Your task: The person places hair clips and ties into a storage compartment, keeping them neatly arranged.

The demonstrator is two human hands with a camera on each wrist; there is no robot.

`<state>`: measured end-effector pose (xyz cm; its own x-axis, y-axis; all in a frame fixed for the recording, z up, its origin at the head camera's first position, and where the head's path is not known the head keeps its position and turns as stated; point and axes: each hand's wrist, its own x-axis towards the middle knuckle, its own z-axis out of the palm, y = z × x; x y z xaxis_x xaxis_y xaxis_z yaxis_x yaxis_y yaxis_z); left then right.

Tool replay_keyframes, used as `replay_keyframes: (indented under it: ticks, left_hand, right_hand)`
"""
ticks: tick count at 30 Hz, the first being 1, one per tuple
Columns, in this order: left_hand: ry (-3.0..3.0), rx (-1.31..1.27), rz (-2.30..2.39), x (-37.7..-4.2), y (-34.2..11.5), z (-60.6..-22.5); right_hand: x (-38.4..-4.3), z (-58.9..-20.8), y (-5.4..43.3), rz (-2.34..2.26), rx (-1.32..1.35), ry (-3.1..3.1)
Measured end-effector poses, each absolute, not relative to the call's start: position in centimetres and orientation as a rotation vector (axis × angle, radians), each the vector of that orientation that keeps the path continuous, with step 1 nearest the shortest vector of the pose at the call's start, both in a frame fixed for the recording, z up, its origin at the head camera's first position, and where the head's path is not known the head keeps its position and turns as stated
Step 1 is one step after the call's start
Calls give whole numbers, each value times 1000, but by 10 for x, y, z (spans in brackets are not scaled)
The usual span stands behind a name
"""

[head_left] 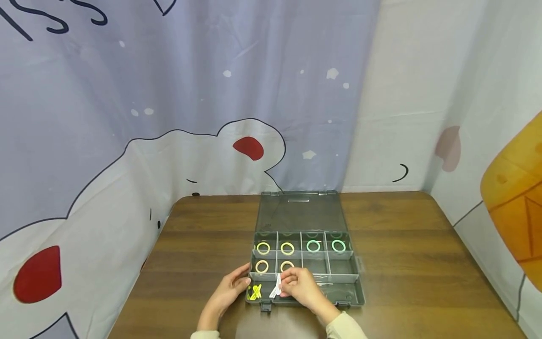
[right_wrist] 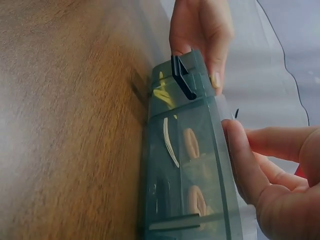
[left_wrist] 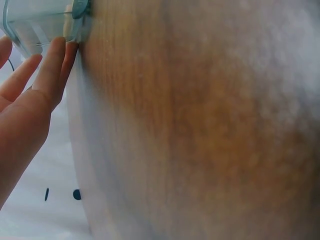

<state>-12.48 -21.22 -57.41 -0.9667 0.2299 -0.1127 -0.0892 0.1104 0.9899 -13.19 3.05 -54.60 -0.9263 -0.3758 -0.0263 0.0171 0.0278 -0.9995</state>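
Note:
A dark see-through compartment box (head_left: 304,277) lies on the table, its lid (head_left: 300,212) folded back. My left hand (head_left: 228,289) rests against the box's left side, thumb at the rim; in the left wrist view its fingers (left_wrist: 52,67) look straight and touch the wall. Over the front compartment, my right hand (head_left: 301,286) pinches a slim white clip (head_left: 278,281). Below it lies white clip-like material (head_left: 273,294), also visible through the wall in the right wrist view (right_wrist: 170,142). Several yellow clips (head_left: 256,292) sit in the front left corner.
Pale yellow rings (head_left: 263,248) lie in the left compartments of the back and middle rows. Green rings (head_left: 313,246) are in the back row's right compartments. Black latches (head_left: 266,307) stick out at the front. The wooden table (head_left: 406,263) meets a printed curtain (head_left: 203,160) behind.

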Motion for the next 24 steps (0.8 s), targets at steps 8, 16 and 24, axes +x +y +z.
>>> replay_keyframes:
  ticks: [8, 16, 24]
  left_hand:
    - [2149, 141, 1945, -123, -212, -575]
    - [2158, 138, 1937, -125, -212, -573]
    - [2154, 135, 1934, -123, -212, -575]
  right_hand:
    - [-125, -522, 29, -1874, -371, 2104]
    - [-136, -546, 31, -1826, -354, 2121]
    - [-135, -547, 29, -1810, -299, 2147]
